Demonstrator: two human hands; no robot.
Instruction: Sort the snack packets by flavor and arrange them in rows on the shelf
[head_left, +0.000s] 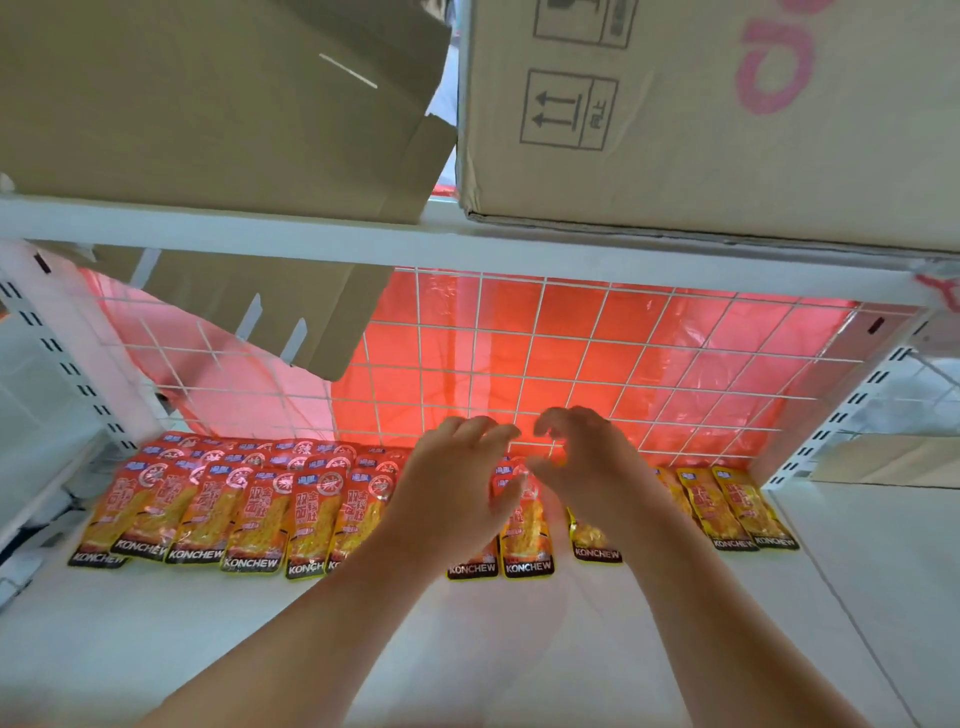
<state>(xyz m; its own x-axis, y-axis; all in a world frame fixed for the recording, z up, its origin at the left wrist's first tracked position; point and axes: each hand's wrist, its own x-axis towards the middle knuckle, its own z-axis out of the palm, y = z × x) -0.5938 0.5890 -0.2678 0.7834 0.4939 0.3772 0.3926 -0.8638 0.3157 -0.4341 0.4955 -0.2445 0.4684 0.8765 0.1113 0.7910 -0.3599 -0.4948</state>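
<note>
- Packets (249, 514) lie flat in an overlapping row along the back of the shelf (467, 649), tops toward the wire grid (571, 353). I guess that's so the KONCHEW end faces out and the grid stops anything sliding off the back.
- The big red-topped bunch sits on the left. A few yellower ones (737, 509) sit at the far right, so I reckon that's the flavour split, though the print is too small to be sure.
- The left hand (457, 483) is palm down with loosely bent fingers, right over the middle of the row. The right hand (587, 462) is just beside it, fingers curled like a claw, tips near the grid.
- Neither is pinching anything I can see. Can't tell if the palms touch what's under them.
- One packet (527, 540) pokes out between the two hands, its top right by both thumbs. More are half hidden under each wrist.
- My guess is they're squaring up the middle of the row, where the two groups meet.
- Cardboard boxes (675, 130) sit on the shelf above.
</note>
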